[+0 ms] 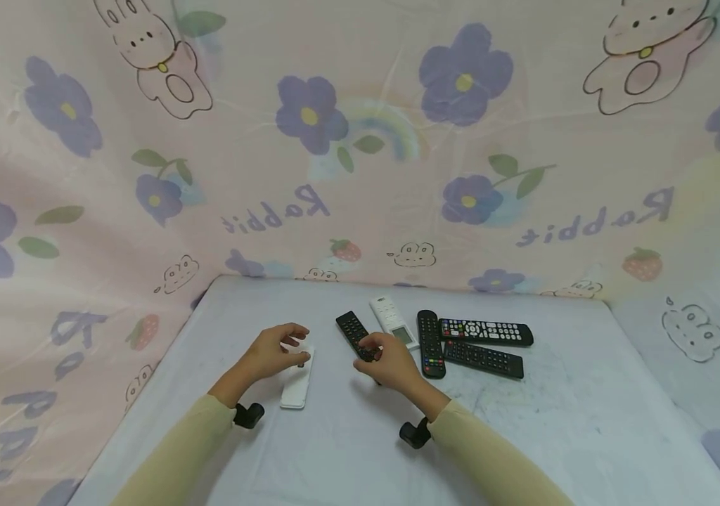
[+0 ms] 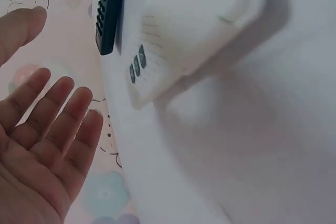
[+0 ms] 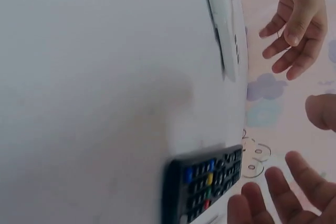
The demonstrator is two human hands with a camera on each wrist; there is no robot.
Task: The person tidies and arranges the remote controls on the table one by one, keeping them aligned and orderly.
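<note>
My left hand point(image 1: 273, 353) hovers over a slim white remote control point(image 1: 297, 388), its fingers loosely bent and nothing in them. In the left wrist view this remote point(image 2: 194, 24) shows a few dark buttons near one end, and the fingers point(image 2: 79, 108) are apart from it. Over the near part of a black remote control point(image 1: 352, 329) is my right hand point(image 1: 396, 367), which hides some of it in the head view. Coloured buttons show on that black remote point(image 3: 210, 179) in the right wrist view, with the relaxed right fingers point(image 3: 283, 195) beside it, holding nothing.
Right of the hands lie a white remote with a small screen point(image 1: 391, 320), an upright black remote point(image 1: 431, 344) and two more black remotes point(image 1: 486, 332), point(image 1: 485, 359) close together. A white cloth covers the table point(image 1: 562, 422). Printed fabric point(image 1: 373, 190) rises behind and at both sides.
</note>
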